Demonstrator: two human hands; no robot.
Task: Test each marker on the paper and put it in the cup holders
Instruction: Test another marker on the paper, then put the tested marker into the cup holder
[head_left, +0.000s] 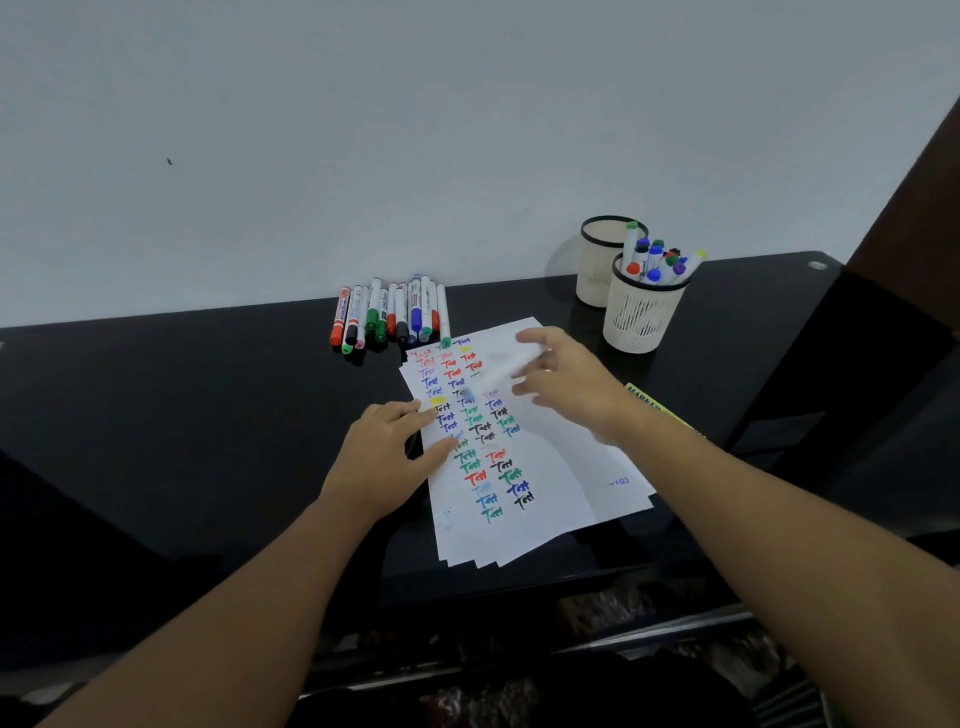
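Note:
A stack of white paper (561, 467) covered with coloured test words lies on the black table. My left hand (387, 457) presses its left edge with straight fingers. Above the sheet my right hand (563, 382) holds a white marker (501, 371), blurred by motion, with its bluish tip pointing down-left at the paper. A row of several capped markers (389, 314) lies at the table's back edge. Two cream mesh cup holders stand at the back right: the nearer one (641, 317) is full of markers, the farther one (602, 262) holds one green-capped marker.
A yellow marker box (657, 408) peeks out past my right wrist. The white wall rises right behind the table (182, 405). A dark brown panel (914, 218) stands at the right edge. Below the table's front edge, a shelf holds patterned clutter.

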